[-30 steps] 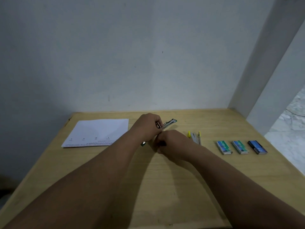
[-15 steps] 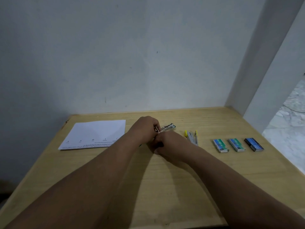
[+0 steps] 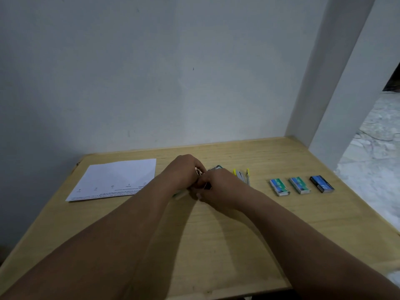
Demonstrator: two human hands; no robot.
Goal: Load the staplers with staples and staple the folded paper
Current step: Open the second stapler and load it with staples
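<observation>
Near the surface's point(image 3: 238, 245) far edge, both hands' grips, left point(image 3: 184, 172) and right point(image 3: 220, 189), clutch a stapler point(image 3: 215, 168) between them.

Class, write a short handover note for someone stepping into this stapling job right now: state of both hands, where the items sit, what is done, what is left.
Left hand and right hand meet mid-table, both with a grip on the stapler, which is mostly hidden.
Second stapler, yellow-trimmed, lies just right of the hands.
Three staple boxes sit in a row further right.
Paper lies flat at left.
Done: whether this stapler is loaded cannot be told.
Left: the second stapler, then the paper.
</observation>
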